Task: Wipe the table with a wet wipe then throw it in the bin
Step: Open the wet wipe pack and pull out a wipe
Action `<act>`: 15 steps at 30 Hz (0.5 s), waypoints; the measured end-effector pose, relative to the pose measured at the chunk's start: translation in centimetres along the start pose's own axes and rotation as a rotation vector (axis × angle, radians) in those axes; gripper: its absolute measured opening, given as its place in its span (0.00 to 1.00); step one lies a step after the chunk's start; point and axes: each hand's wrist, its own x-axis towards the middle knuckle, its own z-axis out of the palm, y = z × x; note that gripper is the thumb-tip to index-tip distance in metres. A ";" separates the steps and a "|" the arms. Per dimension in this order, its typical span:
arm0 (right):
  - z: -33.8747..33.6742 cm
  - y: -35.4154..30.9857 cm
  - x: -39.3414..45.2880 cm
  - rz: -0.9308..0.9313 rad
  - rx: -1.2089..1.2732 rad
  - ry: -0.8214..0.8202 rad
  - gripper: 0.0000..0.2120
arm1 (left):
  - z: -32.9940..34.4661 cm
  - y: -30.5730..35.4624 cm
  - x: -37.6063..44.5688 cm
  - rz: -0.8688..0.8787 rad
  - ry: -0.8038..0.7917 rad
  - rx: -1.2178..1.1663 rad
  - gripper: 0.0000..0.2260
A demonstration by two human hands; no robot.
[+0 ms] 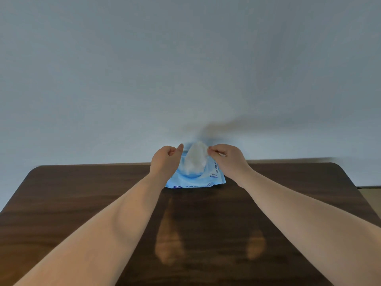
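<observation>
Item 1. Table (pixel 82 213): dark wood grain, rounded far corners, glossy enough to mirror both forearms near its middle. Near half bare. No wiping appears done yet.

Item 2. Left hand (pixel 165 159): at the far edge, centre. Fingers loosely curled, thumb up, resting on the left side of the pack; whether it presses the pack down or merely touches it cannot be told.

Item 3. Right hand (pixel 224 156): beside the left, a little apart from it. Thumb and forefinger pinched on the right upper edge of the wipe.

Item 4. Wet wipe pack (pixel 198 180): pale blue soft pouch, lying flat against the far edge, centre, print facing up.

Item 5. Wet wipe (pixel 196 156): white, bunched, blurred, rising from the pack's opening between the two hands; lower end apparently inside the pack.

Item 6. Wall (pixel 185 58): plain pale grey behind the far edge. Bin: not in view.

Hazards, judged:
- Pack lifts with the pull if the left hand is not bearing down.
- A second wipe trails out, sheets being interleaved and damp.
- Pinch at one corner may tear the wet sheet.
- Pack slides off the far edge, lying so close to it.
</observation>
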 end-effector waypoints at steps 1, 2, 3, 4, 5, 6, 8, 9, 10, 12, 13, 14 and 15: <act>0.1 -0.2 -0.1 -0.019 -0.028 -0.009 0.11 | -0.1 0.0 0.0 -0.024 -0.010 -0.053 0.20; 0.2 -0.3 -0.2 -0.034 -0.054 -0.002 0.11 | -0.2 -0.1 0.0 -0.037 -0.012 -0.078 0.20; 0.4 -0.5 -0.2 -0.049 -0.070 0.020 0.11 | -0.4 -0.2 -0.1 -0.039 -0.002 -0.074 0.18; 0.5 -0.6 -0.2 -0.060 -0.076 0.051 0.11 | -0.7 -0.5 -0.1 -0.034 0.016 -0.042 0.15; 0.7 -0.8 -0.1 -0.071 -0.079 0.083 0.11 | -1.2 -0.8 -0.2 -0.024 0.037 0.020 0.14; 0.9 -1.0 0.0 -0.080 -0.086 0.108 0.12 | -1.8 -1.1 -0.4 -0.006 0.054 0.101 0.13; 1.6 -1.5 0.4 -0.096 -0.105 0.138 0.12 | -3.4 -2.0 -1.0 0.028 0.058 0.299 0.11; 2.2 -1.9 0.6 -0.115 -0.118 0.150 0.13 | -4.4 -2.7 -1.3 0.035 0.050 0.401 0.14; 2.9 -2.4 0.8 -0.148 -0.141 0.155 0.13 | -5.5 -3.4 -1.6 0.044 0.033 0.493 0.18; 4.9 -3.4 1.0 -0.253 -0.198 0.128 0.12 | -7.8 -5.3 -2.2 0.044 -0.020 0.628 0.22; 6.2 -4.1 1.0 -0.308 -0.237 0.093 0.13 | -9.0 -6.4 -2.5 0.034 -0.050 0.678 0.24; 7.5 -4.7 0.9 -0.360 -0.291 0.052 0.13 | -10.2 -7.6 -2.7 0.020 -0.078 0.720 0.25; 9.0 -5.2 0.8 -0.417 -0.355 0.011 0.13 | -11.3 -8.9 -3.0 -0.005 -0.103 0.748 0.25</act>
